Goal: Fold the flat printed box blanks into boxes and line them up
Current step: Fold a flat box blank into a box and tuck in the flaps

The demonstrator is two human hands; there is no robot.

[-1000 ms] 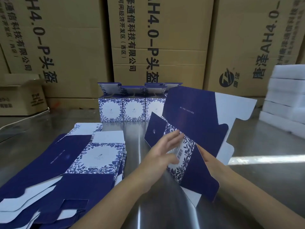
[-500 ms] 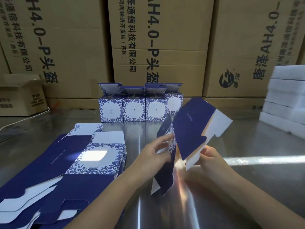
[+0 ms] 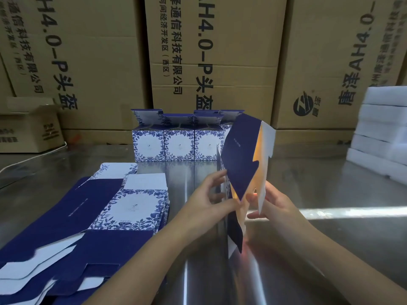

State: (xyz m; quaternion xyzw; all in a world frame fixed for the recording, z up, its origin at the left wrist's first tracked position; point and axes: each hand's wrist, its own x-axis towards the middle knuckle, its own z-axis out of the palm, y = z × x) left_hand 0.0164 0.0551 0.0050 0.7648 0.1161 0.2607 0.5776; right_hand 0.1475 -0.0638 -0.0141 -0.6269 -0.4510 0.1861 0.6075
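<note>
Tall brown shipping cartons point(image 3: 215, 51) wall off the back of the steel bench point(image 3: 330, 238), giving a straight edge to line work against. On the bench's left lies the pile of flat blanks point(image 3: 99, 216), fanned and close to the left arm, probably so the next one is easy to take. At the back, the folded boxes point(image 3: 179, 146) stand touching side by side with their lids up, apparently the finished row. The held blank point(image 3: 240, 164) is raised on edge above the bench, right of the pile, partly opened into a V; holding it clear likely lets its panels swing. The left hand point(image 3: 207, 203) pinches its printed left edge, and the right hand point(image 3: 277, 205) grips the white inner flap, fingers curled, seemingly to spread the sleeve square.
</note>
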